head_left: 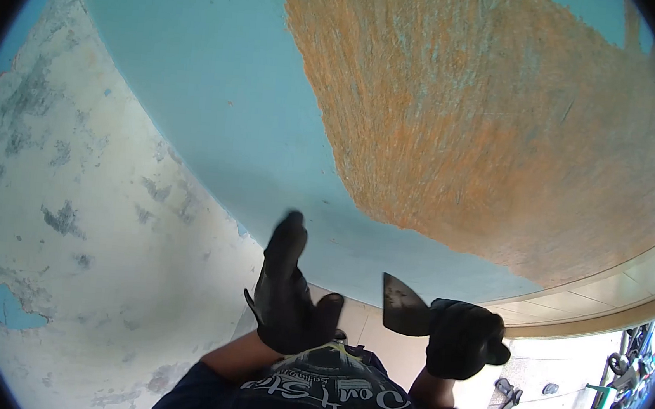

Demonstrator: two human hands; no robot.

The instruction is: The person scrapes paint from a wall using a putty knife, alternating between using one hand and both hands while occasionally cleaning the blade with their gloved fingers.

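My right hand (465, 341), in a black glove, is closed around the handle of a putty knife (403, 308). Its wide metal blade is smudged and points left, apart from the wall. The handle is hidden in my fist. My left hand (292, 293), also gloved in black, is raised in front of my chest with fingers stretched out and thumb apart, holding nothing. Ahead of both hands rises a wall with blue paint (217, 125) and a large scraped orange-brown patch (428, 120) marked by many streaks.
To the left, another wall (104, 263) is whitish with grey stains and bits of blue paint. Beige tiles (568, 303) run along the wall's base at right. On the floor at lower right lie several sandals (509, 393), near a green-and-white stool (597, 405) and a motorbike (624, 371).
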